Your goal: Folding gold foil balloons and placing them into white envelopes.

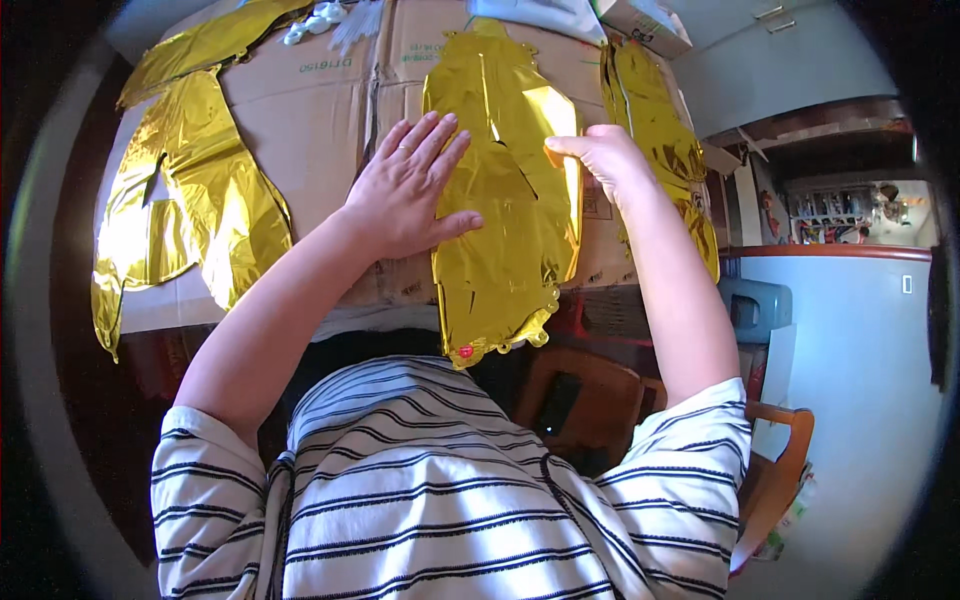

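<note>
A flat, uninflated gold foil balloon (495,240) lies lengthwise in front of me, its tabbed lower end hanging past the cardboard's near edge. A small red spot shows at that end. My left hand (405,190) rests palm down with fingers stretched, across the balloon's left edge and partly over the cardboard. At the opposite edge, my right hand (608,160) pinches the foil between thumb and fingers, and that side is bent upward. Dark slit-like creases run down the balloon's middle.
Flattened cardboard (310,120) covers the table. Another gold foil balloon (185,200) lies at left, with more gold foil (660,120) at right. White small pieces (315,22) and clear sticks (357,25) sit at the far side. A wooden chair (780,480) stands at lower right.
</note>
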The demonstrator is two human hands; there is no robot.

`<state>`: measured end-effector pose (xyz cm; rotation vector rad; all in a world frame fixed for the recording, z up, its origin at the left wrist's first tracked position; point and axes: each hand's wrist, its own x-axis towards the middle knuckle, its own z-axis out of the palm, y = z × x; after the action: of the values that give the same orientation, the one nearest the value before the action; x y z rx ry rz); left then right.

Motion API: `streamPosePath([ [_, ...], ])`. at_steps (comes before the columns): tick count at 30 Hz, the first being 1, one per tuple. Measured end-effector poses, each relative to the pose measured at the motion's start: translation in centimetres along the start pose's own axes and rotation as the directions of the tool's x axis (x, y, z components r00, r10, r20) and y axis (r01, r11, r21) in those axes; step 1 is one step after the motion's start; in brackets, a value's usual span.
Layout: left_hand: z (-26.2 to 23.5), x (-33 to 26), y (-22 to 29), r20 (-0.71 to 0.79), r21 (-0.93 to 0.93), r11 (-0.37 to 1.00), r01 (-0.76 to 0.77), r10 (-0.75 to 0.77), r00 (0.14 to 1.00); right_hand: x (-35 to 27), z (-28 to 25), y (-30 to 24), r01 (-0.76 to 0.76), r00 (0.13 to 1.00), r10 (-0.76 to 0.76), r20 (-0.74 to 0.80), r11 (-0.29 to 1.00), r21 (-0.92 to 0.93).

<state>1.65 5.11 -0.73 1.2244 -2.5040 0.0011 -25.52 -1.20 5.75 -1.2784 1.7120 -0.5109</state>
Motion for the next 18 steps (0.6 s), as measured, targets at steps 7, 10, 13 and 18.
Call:
streamPosePath([
  [7, -0.3, 0.1, 0.2, 0.013, -0.011, 1.0, 0.006, -0.005, 1.0, 2.3, 0.3, 1.2, -0.017, 0.994, -0.002, 0.105, 0.983, 0.18],
  [10, -0.1, 0.1, 0.0, 0.002, -0.022, 1.0, -0.002, 0.002, 1.0, 1.6, -0.3, 1.5, -0.035, 0.997, 0.016, 0.075, 0.964, 0.264],
  [13, -0.2, 0.0, -0.1, 0.004, -0.019, 1.0, 0.002, -0.001, 1.0, 0.3, -0.6, 0.6, -0.05, 0.998, 0.044, 0.047, 0.988, 0.146],
  [18, 0.0, 0.1, 0.0, -0.001, -0.002, 1.0, 0.006, -0.006, 1.0, -0.8, -0.2, 0.5, -0.081, 0.995, 0.074, 0.062, 0.99, 0.112],
])
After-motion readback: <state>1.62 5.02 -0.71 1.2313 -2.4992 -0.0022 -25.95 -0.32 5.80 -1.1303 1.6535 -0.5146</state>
